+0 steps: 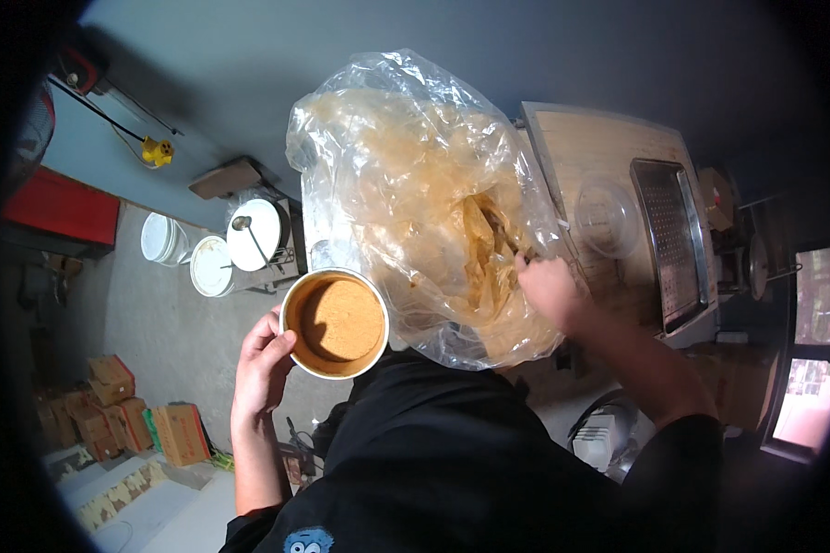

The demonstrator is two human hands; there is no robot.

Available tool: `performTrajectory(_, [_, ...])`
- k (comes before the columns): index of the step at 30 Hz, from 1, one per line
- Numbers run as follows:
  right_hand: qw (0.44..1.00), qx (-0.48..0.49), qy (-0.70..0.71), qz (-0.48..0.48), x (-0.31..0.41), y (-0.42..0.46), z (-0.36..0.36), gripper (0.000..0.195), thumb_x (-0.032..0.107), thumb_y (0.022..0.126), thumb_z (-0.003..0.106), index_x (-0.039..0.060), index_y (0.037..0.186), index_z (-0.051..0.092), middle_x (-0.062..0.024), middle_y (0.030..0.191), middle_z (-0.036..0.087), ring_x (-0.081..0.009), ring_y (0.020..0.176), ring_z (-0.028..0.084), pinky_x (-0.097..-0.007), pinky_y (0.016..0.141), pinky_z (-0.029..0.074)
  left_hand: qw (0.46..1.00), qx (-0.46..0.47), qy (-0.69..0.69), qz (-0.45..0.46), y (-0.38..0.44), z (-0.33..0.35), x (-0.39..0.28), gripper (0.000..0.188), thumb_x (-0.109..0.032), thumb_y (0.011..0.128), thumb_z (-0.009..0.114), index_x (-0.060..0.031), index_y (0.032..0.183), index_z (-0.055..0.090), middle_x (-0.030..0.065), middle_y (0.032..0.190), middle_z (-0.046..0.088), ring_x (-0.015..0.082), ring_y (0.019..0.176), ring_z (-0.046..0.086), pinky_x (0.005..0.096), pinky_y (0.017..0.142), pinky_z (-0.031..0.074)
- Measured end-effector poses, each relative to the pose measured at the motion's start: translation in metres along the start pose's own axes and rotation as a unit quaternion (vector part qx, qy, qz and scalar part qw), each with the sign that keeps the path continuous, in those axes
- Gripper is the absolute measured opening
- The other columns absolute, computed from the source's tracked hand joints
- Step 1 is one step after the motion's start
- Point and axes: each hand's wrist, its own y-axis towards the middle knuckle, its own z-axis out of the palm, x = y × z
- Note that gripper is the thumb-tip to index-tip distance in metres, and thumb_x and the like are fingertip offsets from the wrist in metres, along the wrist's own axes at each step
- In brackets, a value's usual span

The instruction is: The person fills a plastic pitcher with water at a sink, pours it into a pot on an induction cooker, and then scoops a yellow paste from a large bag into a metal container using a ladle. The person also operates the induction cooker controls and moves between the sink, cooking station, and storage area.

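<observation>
My left hand point(266, 359) holds a round white-rimmed tub point(334, 323) by its left side, the thumb over the rim. Orange-brown powder lies inside, and its surface is tilted towards the camera. To the right, a large clear plastic bag point(415, 166), dusted inside with the same coloured powder, lies over a light work surface. At the bag's right side my right hand point(550, 287) has its fingers closed on the gathered plastic, beside a fold that opens onto darker brown film. Whatever lies deeper in the bag is hidden.
Right of the bag, a wooden board point(588, 145) bears a clear plastic bowl point(606, 218) and a perforated metal tray point(671, 242). At left stand white buckets point(211, 266), a round white lid with a metal ladle point(252, 238), and several cardboard boxes point(180, 434) on the floor.
</observation>
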Motion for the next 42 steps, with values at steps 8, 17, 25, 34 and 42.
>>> performTrajectory(8, [0.971,0.096,0.214,0.042,0.013,-0.009,-0.024,0.027,0.015,0.096,0.067,-0.0047,0.114,0.074,-0.0208,0.088,0.079,-0.0335,0.077,0.079,-0.0468,0.073,0.062,0.999,-0.004,-0.024,-0.021,0.002,-0.008,0.008,0.015,-0.011,0.105,0.066,-0.0096,0.093,0.057,0.0025,0.121,0.061,0.0156,0.106,0.06,0.0359,0.089,0.054])
performTrajectory(17, [0.553,0.205,0.752,0.295,-0.025,0.019,0.023,0.021,0.023,0.109,0.064,0.007,0.095,0.063,0.002,0.065,0.048,-0.0083,0.047,0.035,-0.0306,0.041,0.026,0.999,-0.006,-0.032,-0.023,0.007,-0.008,0.008,0.015,-0.009,0.105,0.065,-0.0093,0.092,0.056,0.0033,0.126,0.06,0.0169,0.108,0.061,0.0379,0.09,0.056])
performTrajectory(25, [0.42,0.163,0.835,0.315,-0.034,-0.024,0.009,0.023,0.023,0.113,0.058,0.0127,0.093,0.052,0.0047,0.067,0.044,-0.0067,0.047,0.033,-0.0291,0.041,0.024,1.0,0.011,-0.006,-0.015,0.008,0.008,-0.002,0.015,-0.016,0.105,0.067,-0.0113,0.095,0.057,-0.0013,0.104,0.061,0.0132,0.1,0.059,0.035,0.091,0.05])
performTrajectory(34, [0.345,0.037,0.859,0.375,-0.039,-0.079,-0.008,0.02,0.025,0.113,0.057,0.0136,0.097,0.054,0.006,0.063,0.043,-0.0062,0.043,0.03,-0.0301,0.041,0.022,0.996,0.091,0.004,-0.02,0.031,0.048,-0.011,0.021,-0.008,0.104,0.067,-0.0109,0.089,0.053,0.0022,0.137,0.058,0.0131,0.112,0.06,0.0312,0.089,0.055])
performTrajectory(42, [0.329,0.021,0.878,0.346,-0.074,-0.096,-0.035,0.016,0.026,0.113,0.058,0.0165,0.101,0.053,0.0094,0.063,0.041,-0.0031,0.045,0.029,-0.0268,0.042,0.022,0.992,0.102,0.061,-0.049,0.051,0.107,-0.01,0.023,-0.013,0.108,0.064,-0.0119,0.088,0.053,-0.0021,0.105,0.058,0.0108,0.096,0.061,0.0366,0.077,0.063])
